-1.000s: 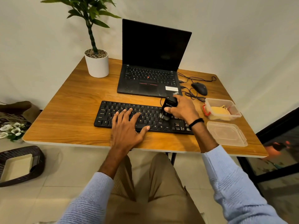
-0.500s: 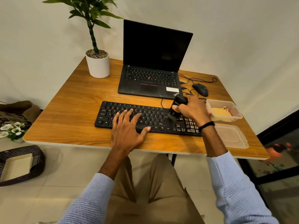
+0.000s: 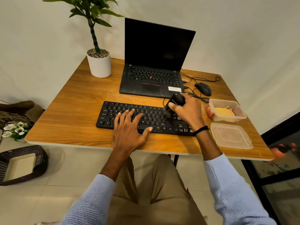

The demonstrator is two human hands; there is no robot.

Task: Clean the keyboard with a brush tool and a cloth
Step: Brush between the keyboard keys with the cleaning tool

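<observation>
pale walls and a tiled floor are seen around a wooden table (image 3: 73,114), on which a black keyboard (image 3: 155,120) is laid along the near edge, a little right of the middle. the left hand (image 3: 129,130) is spread flat over the middle keys, fingers straight and splayed, with the thumb laid at the keyboard's near edge; nothing is gripped by it. the right hand (image 3: 189,113) is curled round a black brush tool (image 3: 176,101), which is held tilted over the right part of the keyboard, its lower end set down among the keys by the far edge. whether the bristles touch the keys cannot be told. a few lighter patches are seen among the keys at the right end. a black band (image 3: 201,129) is worn on the right wrist.

a yellow cloth (image 3: 223,112) is kept inside a clear plastic container (image 3: 225,101) near the right edge of the table, just beside the right hand but apart from it. a clear lid (image 3: 230,135) is laid flat nearer the front right corner. an open black laptop (image 3: 152,78) with a dark screen is stood behind the keyboard, toward the far edge, and a black wired mouse (image 3: 203,89) is placed to its right. a green plant in a white pot (image 3: 99,64) is set at the far left corner. on the floor to the left, a dark woven basket (image 3: 24,151) and white flowers (image 3: 14,129) are seen.
</observation>
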